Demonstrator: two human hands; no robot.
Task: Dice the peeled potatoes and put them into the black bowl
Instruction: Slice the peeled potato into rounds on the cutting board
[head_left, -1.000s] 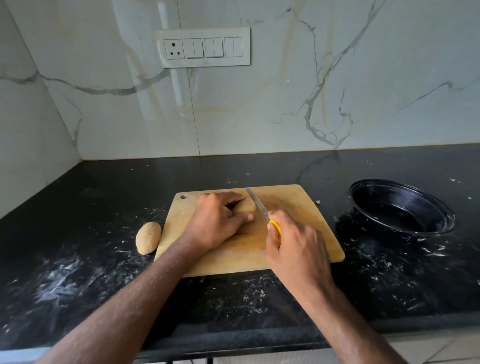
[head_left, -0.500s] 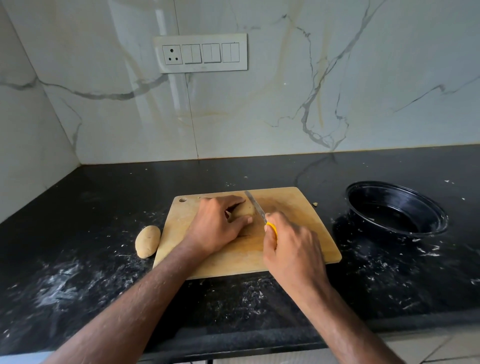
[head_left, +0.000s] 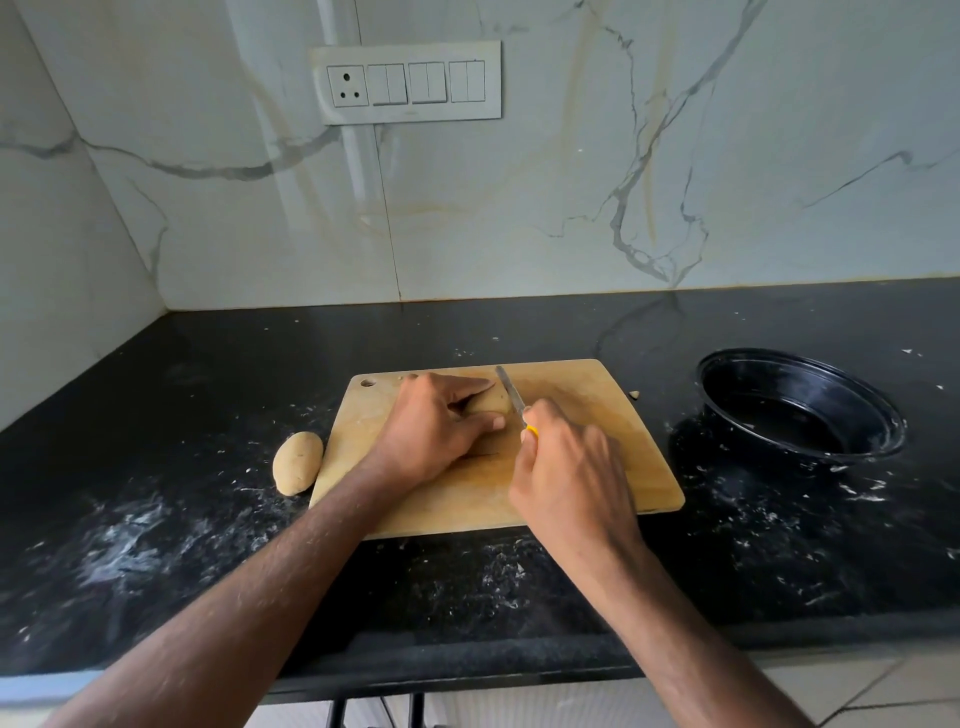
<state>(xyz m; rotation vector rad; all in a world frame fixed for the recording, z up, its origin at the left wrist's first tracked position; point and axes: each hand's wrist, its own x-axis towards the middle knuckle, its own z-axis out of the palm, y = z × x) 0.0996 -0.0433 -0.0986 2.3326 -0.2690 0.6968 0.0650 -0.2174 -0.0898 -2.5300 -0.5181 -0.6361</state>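
Black counter (head_left: 156, 519), streaked with white smears, fills lower frame; marble wall above, switch plate (head_left: 408, 82) upper centre. Board (head_left: 597, 467) at centre. Left hand (head_left: 436, 428) curls over a potato (head_left: 491, 401) on the board's upper middle, thumb and fingers round it. Right hand (head_left: 569, 478) grips a knife (head_left: 511, 397) by its yellow handle; blade lies against the potato's right end, tip toward the wall. Second potato (head_left: 297, 462), whole, on the counter just beside the board's left edge. Black bowl (head_left: 800, 405) at centre right, well apart from the board, nothing diced inside. Small scrap (head_left: 634, 395) just off the board's upper right edge
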